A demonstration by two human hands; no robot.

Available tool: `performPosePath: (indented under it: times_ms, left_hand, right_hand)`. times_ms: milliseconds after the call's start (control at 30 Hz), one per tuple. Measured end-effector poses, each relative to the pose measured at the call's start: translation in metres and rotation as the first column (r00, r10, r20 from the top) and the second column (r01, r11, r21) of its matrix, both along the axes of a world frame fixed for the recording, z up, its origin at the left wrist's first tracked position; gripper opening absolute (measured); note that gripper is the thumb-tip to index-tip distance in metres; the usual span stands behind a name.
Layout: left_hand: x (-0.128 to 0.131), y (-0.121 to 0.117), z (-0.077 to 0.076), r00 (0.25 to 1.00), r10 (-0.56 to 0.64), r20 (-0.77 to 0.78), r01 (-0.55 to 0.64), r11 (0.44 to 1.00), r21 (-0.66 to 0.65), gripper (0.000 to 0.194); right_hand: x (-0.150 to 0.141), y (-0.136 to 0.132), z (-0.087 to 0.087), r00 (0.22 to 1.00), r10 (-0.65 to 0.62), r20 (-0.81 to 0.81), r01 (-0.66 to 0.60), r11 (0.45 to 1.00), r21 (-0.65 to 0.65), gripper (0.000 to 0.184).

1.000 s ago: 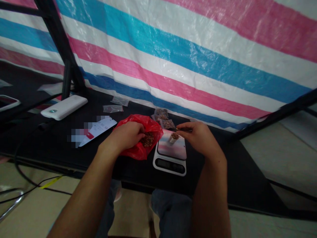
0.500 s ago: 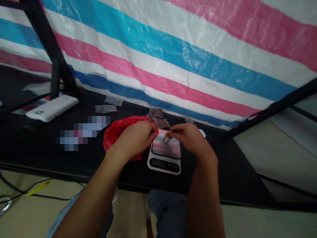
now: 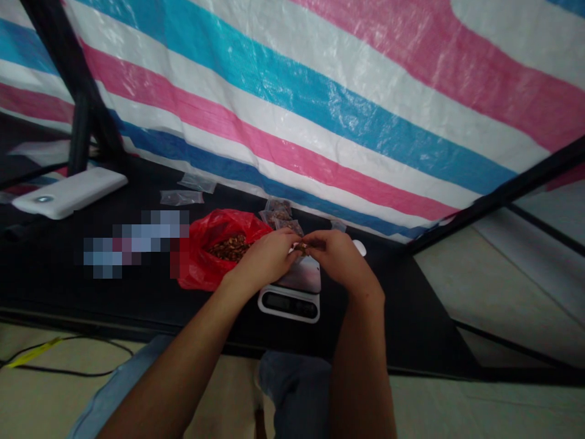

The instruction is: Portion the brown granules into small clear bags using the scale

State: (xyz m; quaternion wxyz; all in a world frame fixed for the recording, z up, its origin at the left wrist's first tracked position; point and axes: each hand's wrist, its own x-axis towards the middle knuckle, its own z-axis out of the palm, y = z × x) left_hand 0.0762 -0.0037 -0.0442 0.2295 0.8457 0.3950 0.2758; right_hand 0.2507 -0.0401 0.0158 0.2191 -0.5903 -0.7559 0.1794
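Both hands meet over a small white digital scale on a black table. My left hand is pinched closed, its fingertips at a small cup on the scale that my hands mostly hide. My right hand is also closed, fingers pinched against the same spot; what each holds is too small to make out. Left of the scale an open red plastic bag shows brown seed-like pieces.
Several small clear packets of brown pieces lie behind the scale; empty clear packets lie further left. A white power bank sits far left. A striped tarp hangs behind. A cable runs on the floor.
My left hand left the red bag and moved right to the cup on the scale, meeting my right hand. The view shifted right, so everything slid left in the picture.
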Motion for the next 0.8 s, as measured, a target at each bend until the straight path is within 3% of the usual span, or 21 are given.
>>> performPosePath:
  times_ms: [400,800]
  left_hand:
    - [-0.0006,-0.0013,0.0089,1.000,-0.016,-0.003,0.016,1.000,-0.017,0.027]
    - [-0.0012,-0.0012,0.0036,1.000,-0.023,-0.017,0.022,0.999,-0.030,0.032]
  right_hand:
    - [0.0012,0.0020,-0.0044,0.990,-0.047,-0.134,0.046,0.999,-0.009,0.021]
    - [0.0042,0.0070,-0.0083,0.968,-0.059,-0.244,0.062,0.998,0.003,0.022]
